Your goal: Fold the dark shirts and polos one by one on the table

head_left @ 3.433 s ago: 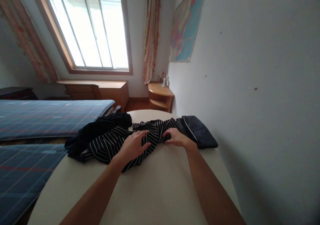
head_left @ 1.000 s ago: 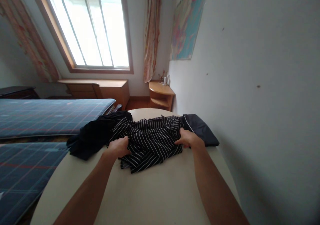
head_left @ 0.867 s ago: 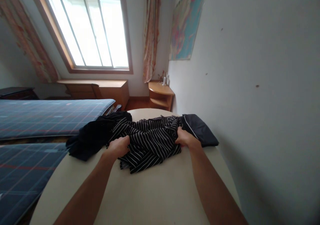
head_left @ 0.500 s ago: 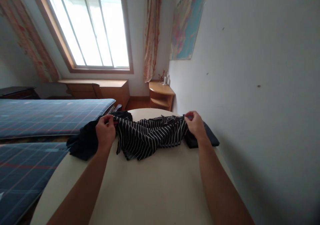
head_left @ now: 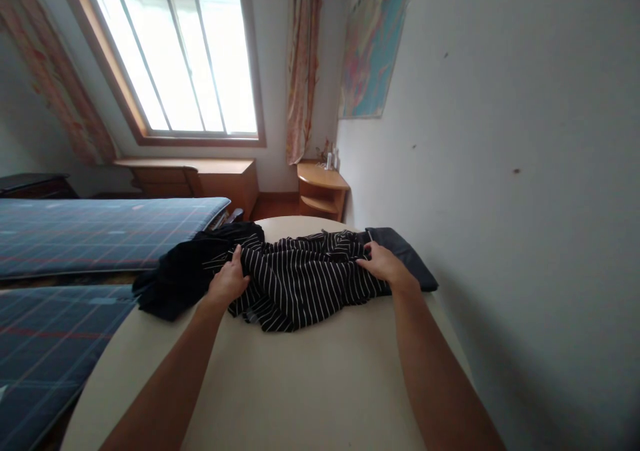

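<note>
A black garment with thin white stripes [head_left: 305, 284] lies rumpled across the far part of the round table, its near edge uneven. My left hand [head_left: 229, 281] rests at the garment's left side, fingers stretched and apart. At the right side, my right hand [head_left: 384, 264] touches the cloth with thumb and forefinger spread. Dark bunched clothing [head_left: 175, 277] lies beside and partly under the striped cloth on the left. A folded dark grey garment [head_left: 413, 261] sits to the right, partly behind my right hand.
The pale tabletop [head_left: 300, 384] extends toward me. Plaid blue mattresses [head_left: 110, 231] stand along the left, and a white wall [head_left: 525, 251] runs close on the right. Beyond the table are a wooden desk [head_left: 227, 179] and a corner shelf [head_left: 323, 177].
Both hands have let go of the striped garment's raised upper corners and come down nearer. The cloth now lies flatter and has spread toward me. More of the folded grey garment shows.
</note>
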`<action>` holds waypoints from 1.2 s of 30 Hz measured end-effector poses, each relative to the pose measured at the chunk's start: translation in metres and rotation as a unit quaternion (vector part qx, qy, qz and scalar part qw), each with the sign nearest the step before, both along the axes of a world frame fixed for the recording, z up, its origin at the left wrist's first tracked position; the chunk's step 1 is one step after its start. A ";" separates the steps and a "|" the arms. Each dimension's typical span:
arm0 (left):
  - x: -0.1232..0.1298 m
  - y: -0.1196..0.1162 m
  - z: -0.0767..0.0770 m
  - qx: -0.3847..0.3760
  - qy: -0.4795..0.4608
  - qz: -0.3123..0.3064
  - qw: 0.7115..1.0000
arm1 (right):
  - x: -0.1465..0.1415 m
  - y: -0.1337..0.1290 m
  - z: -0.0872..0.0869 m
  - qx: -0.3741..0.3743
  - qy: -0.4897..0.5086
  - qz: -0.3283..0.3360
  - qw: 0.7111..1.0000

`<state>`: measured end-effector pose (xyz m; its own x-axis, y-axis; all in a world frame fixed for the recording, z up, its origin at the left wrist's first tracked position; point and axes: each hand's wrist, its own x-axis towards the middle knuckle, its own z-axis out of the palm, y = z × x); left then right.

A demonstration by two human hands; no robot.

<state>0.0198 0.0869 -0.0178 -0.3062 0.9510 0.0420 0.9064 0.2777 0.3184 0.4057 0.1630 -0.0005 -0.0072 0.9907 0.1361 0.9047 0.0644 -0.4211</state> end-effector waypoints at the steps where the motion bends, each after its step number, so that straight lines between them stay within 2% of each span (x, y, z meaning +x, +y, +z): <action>1: 0.000 -0.001 0.002 -0.014 0.012 -0.006 1.000 | 0.002 0.000 0.000 -0.025 -0.016 -0.012 0.999; 4: 0.001 -0.003 0.008 -0.011 0.025 -0.008 1.000 | 0.007 -0.001 -0.003 -0.073 -0.041 -0.017 0.996; 7: 0.003 -0.002 0.014 0.069 -0.001 0.000 0.998 | 0.008 0.000 -0.004 -0.070 -0.032 0.015 0.997; 12: 0.005 0.000 0.029 0.249 -0.080 -0.013 0.965 | 0.008 -0.003 0.009 0.011 0.043 0.022 0.999; 15: 0.003 -0.006 0.038 0.311 -0.098 -0.034 0.945 | 0.011 -0.011 0.021 0.079 0.087 0.017 0.993; 18: -0.003 -0.017 0.046 0.303 -0.103 -0.056 0.946 | 0.018 -0.022 0.028 0.099 0.114 0.037 0.988; 24: -0.021 -0.054 0.061 0.199 -0.149 -0.122 0.961 | 0.042 -0.053 0.034 0.049 0.128 0.132 0.982; 28: -0.040 -0.081 0.074 0.186 -0.261 -0.131 0.938 | 0.063 -0.080 0.058 -0.005 0.142 0.151 0.978; 31: -0.057 -0.090 0.080 0.203 -0.322 -0.091 0.920 | 0.076 -0.092 0.078 -0.013 0.174 0.134 0.975; 33: -0.065 -0.089 0.077 0.217 -0.347 -0.059 0.911 | 0.080 -0.092 0.082 0.012 0.172 0.120 0.978; 36: -0.068 -0.080 0.055 0.226 -0.365 -0.038 0.902 | 0.079 -0.084 0.068 0.044 0.118 0.116 0.985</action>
